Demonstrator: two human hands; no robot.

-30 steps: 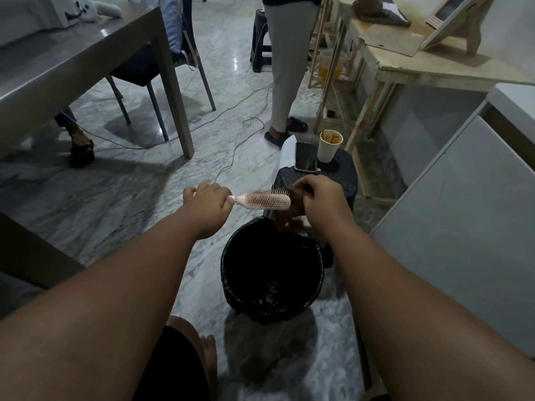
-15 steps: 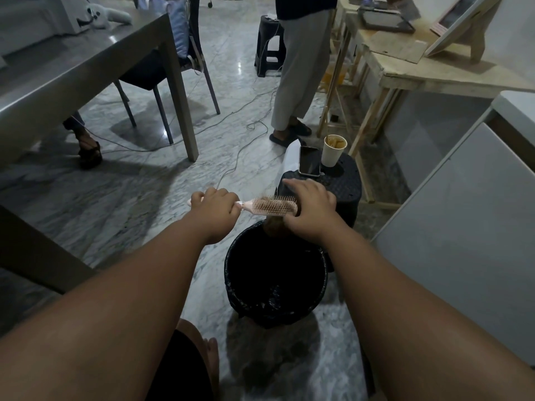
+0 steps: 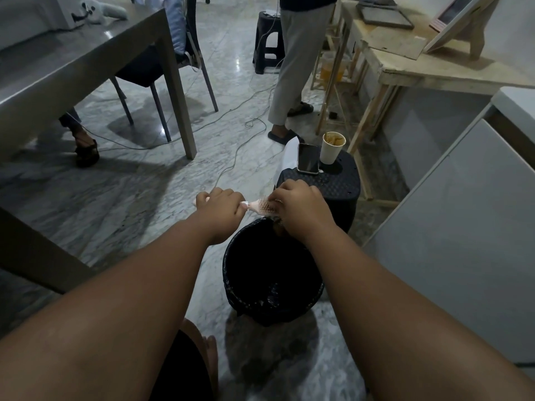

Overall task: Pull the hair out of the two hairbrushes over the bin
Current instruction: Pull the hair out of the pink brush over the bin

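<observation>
Right hand (image 3: 301, 208) now slid further over the bristles than a moment ago, fingers pinched on the brush head, left hand (image 3: 221, 206) fisted round the handle, pink hairbrush (image 3: 260, 207) level above the far rim of the black bin (image 3: 272, 302), stool (image 3: 333, 183) just behind.

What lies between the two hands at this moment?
In the head view, the pink hairbrush spans the gap between the left hand and the right hand, above the bin's far rim.

Left hand (image 3: 221, 204): you grip the hairbrush (image 3: 262, 209) handle.
Right hand (image 3: 299, 206): covers its bristles.
Bin (image 3: 272, 273): 6 o'clock below the hands.
</observation>
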